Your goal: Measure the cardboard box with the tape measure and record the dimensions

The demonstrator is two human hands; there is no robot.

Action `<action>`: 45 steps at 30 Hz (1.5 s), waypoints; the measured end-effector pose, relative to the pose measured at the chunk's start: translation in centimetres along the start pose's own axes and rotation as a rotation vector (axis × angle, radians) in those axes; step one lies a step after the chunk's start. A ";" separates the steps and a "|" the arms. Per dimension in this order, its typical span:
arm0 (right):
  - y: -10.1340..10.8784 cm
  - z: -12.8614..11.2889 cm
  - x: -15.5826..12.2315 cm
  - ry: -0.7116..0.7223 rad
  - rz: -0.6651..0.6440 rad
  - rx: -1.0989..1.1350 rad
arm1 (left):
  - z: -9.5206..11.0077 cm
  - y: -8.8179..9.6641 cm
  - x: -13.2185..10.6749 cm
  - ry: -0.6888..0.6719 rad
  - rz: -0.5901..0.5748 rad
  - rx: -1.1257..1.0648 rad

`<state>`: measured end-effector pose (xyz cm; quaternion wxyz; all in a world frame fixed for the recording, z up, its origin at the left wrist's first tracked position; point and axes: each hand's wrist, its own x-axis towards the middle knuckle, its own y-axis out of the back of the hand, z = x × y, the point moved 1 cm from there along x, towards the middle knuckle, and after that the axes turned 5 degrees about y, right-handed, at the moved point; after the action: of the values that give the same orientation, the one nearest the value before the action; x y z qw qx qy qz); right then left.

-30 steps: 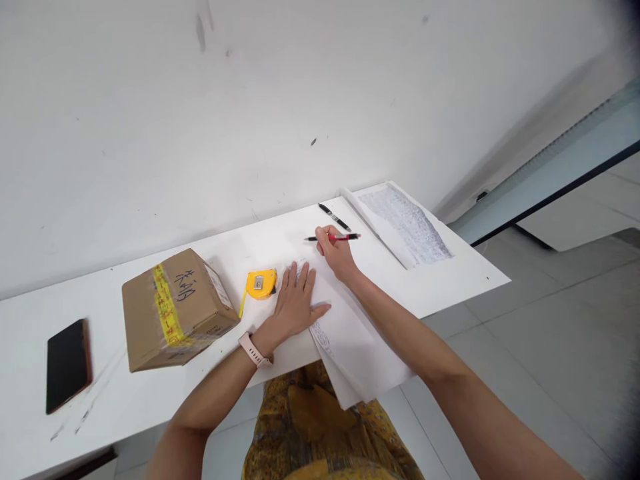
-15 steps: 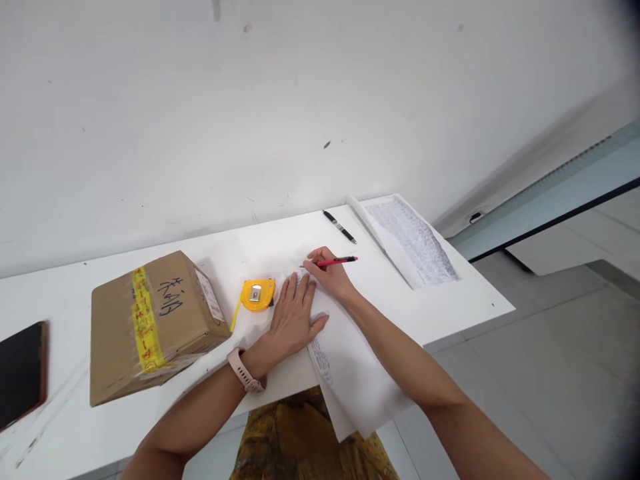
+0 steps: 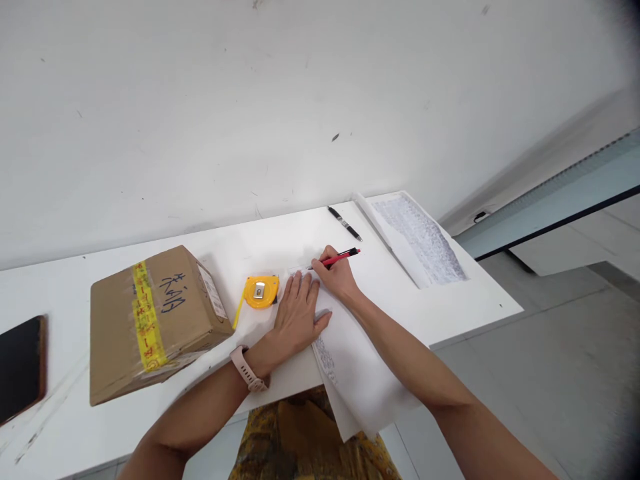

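My left hand (image 3: pixel 296 313) lies flat with fingers spread on white paper sheets (image 3: pixel 357 373) that hang over the near edge of the white table (image 3: pixel 450 303). A pink watch is on that wrist. My right hand (image 3: pixel 339 273) is closed around a red pen (image 3: pixel 336 259), its tip touching the top of the paper. A yellow tape measure (image 3: pixel 261 292) sits just left of my left hand's fingertips.
A taped cardboard box (image 3: pixel 150 319) with handwriting stands at the left. A dark phone (image 3: pixel 21 368) lies at the far left edge. A black pen (image 3: pixel 345 223) and a printed sheet (image 3: pixel 420 239) lie at the back right. A white wall rises behind the table.
My right hand with the red pen has moved from the far side of the paper down to its top edge. My left hand stays flat on the sheets. The view shifted slightly.
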<state>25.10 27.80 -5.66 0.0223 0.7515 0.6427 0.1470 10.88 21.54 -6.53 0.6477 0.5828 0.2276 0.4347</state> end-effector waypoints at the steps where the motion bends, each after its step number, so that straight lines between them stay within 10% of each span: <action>1: 0.0 0.1 0.0 -0.001 -0.003 -0.004 | 0.0 0.0 0.0 0.000 0.001 0.003; 45: 0.0 0.0 0.0 0.017 0.006 -0.004 | 0.1 0.3 0.1 0.002 -0.044 0.025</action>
<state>25.13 27.78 -5.63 0.0176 0.7520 0.6405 0.1547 10.91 21.57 -6.25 0.6495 0.5853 0.2464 0.4182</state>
